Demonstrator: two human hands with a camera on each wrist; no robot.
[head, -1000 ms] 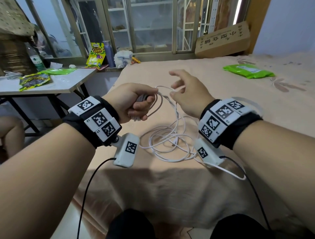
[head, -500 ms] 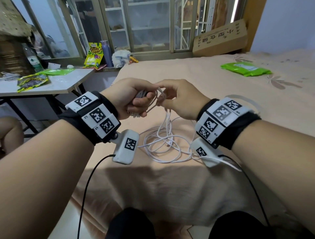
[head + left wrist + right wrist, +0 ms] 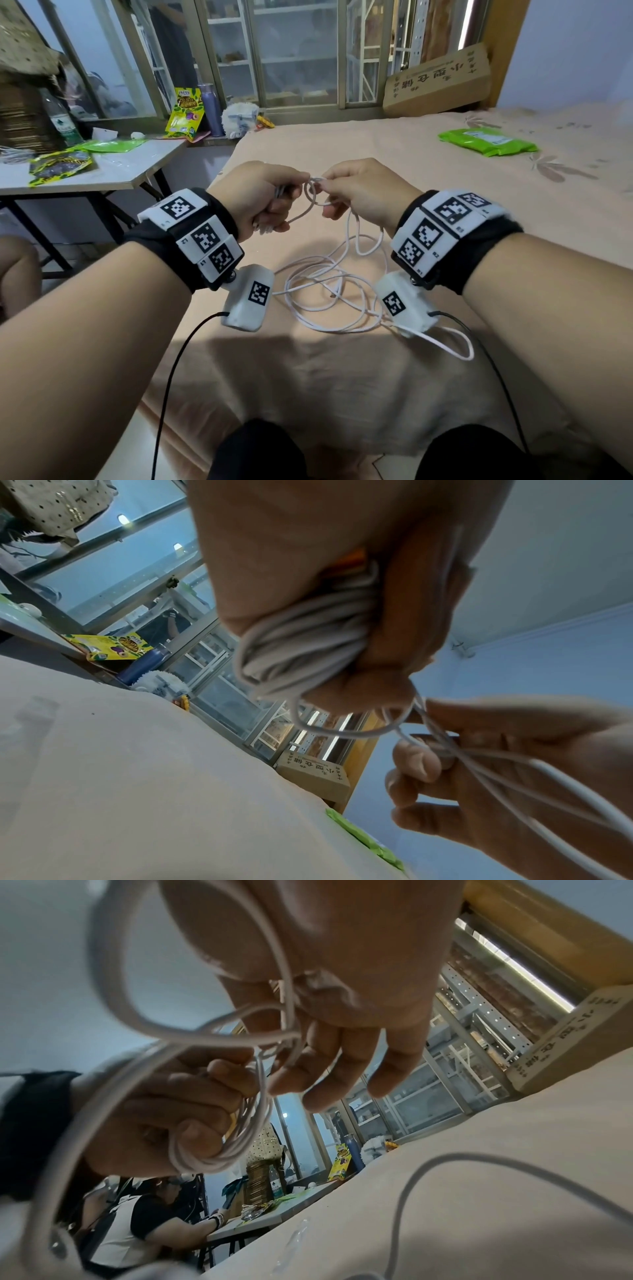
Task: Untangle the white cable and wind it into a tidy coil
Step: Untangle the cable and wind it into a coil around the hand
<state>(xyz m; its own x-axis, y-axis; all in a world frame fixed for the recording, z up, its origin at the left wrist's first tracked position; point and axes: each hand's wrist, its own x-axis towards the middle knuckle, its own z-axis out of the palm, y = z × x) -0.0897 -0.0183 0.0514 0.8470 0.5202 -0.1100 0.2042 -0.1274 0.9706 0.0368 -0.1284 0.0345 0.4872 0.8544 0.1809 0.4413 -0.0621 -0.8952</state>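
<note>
Above the peach-covered bed [image 3: 428,164], both hands work the white cable [image 3: 329,294] at chest height. Left hand [image 3: 255,197] is clenched round a bundle of finished turns, clearly visible in the left wrist view as several strands packed in the fist. Right hand [image 3: 363,192] pinches the running strand between thumb and fingertips, touching the left hand's thumb.

Change noted: one second ago the right hand stood apart with fingers spread; half a second ago it closed in; it now delivers a small loop onto the bundle. Judgement: one more turn is being added, and winding is underway but far from complete, since most of the cable lies in loose overlapping loops on the bed below the hands.

Legible markings: cardboard box [image 3: 438,80] at the window carries printed characters, inverted, not read with confidence. Yellow snack packet [image 3: 185,114] bears graphics, text too small. Green packet [image 3: 486,142] has a label, unreadable. Wrist bands show square coded markers.
</note>
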